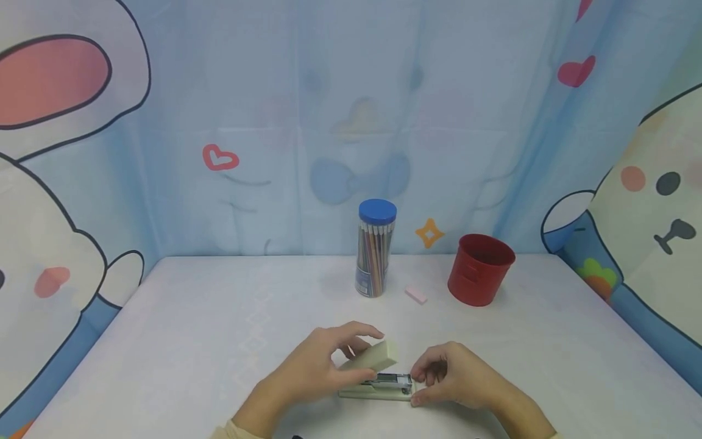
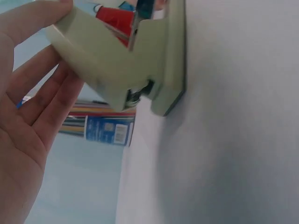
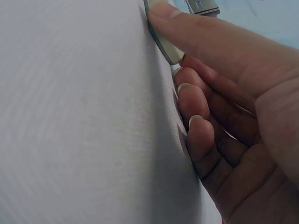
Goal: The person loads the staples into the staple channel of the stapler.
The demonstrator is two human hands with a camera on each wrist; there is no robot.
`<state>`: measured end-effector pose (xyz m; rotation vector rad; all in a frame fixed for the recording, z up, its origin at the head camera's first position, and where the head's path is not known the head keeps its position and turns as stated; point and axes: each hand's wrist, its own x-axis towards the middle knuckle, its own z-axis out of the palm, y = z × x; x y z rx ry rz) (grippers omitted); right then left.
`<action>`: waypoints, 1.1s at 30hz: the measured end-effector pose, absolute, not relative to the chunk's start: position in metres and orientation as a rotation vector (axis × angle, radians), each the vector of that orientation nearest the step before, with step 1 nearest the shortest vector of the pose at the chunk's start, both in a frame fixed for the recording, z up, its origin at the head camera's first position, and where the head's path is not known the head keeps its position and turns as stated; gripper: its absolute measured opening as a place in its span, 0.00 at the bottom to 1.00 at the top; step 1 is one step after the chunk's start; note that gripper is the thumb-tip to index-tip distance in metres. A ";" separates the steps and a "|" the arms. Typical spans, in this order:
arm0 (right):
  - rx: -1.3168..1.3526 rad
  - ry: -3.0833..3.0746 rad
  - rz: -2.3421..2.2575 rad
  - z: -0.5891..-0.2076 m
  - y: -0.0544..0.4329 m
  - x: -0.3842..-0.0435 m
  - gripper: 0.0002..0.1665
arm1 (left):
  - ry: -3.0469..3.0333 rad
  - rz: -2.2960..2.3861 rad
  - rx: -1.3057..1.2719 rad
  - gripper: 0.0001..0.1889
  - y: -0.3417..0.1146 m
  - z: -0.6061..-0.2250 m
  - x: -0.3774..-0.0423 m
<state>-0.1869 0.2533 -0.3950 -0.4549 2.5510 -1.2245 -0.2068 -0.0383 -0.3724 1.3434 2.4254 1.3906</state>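
Note:
A pale green stapler [image 1: 381, 396] lies on the table with its top cover [image 1: 378, 356] tilted up from the base. Its metal staple channel [image 1: 392, 381] is exposed. My left hand [image 1: 312, 369] holds the raised cover between thumb and fingers; in the left wrist view the cover [image 2: 88, 51] slants away from the base near the hinge. The base's right end is pinched by my right hand [image 1: 466, 378]. In the right wrist view, the thumb presses on the stapler base [image 3: 166, 46], and the other fingers curl close to the tabletop.
Behind the hands stands a clear tub of pencils [image 1: 375, 256] with a blue lid. A small pink block [image 1: 415, 295] lies to its right, and a red cup [image 1: 477, 277] leans farther right. A patterned blue curtain [image 1: 247, 201] hangs around the white table [image 1: 219, 323].

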 end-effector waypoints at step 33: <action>-0.464 2.525 -1.253 -0.402 0.252 -0.189 0.17 | 2.559 1.139 1.362 0.15 -0.021 -0.388 -0.199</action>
